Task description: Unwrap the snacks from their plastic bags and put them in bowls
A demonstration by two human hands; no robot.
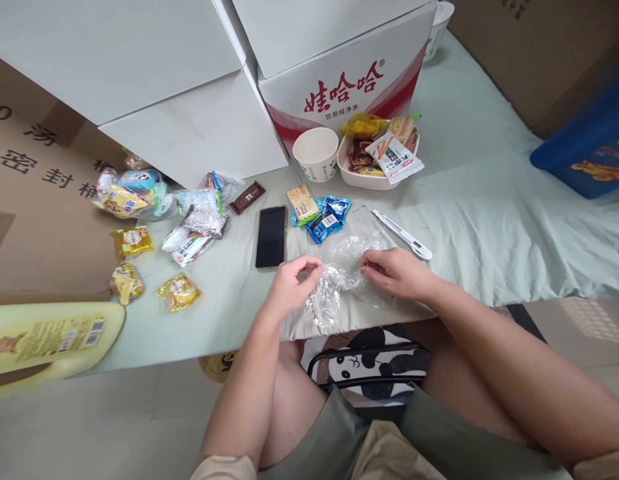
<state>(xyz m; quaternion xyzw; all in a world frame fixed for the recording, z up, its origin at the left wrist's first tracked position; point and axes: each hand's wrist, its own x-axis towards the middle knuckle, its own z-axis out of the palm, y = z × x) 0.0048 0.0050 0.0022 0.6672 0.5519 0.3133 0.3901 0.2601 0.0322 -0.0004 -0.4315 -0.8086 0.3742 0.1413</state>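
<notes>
A crumpled clear plastic bag (347, 267) lies on the cloth-covered surface between my hands. My left hand (294, 283) pinches its left side, thumb against fingers. On the other side my right hand (397, 272) grips the plastic with fingers curled and closed. Just beyond the bag are blue snack packets (327, 217) and a wrapped cracker packet (302, 203). A black phone (271, 237) lies left of them, above my left hand. To the right rests a white utility knife (402, 235), close to my right hand.
Behind stand a paper cup (316, 155) and a white bowl (364, 179) of snacks, against a printed carton (339, 87). Several wrapped snacks (179, 291) and a brown bar (247, 198) lie left. A yellow jug (54, 337) and a blue container (584, 143) flank the surface.
</notes>
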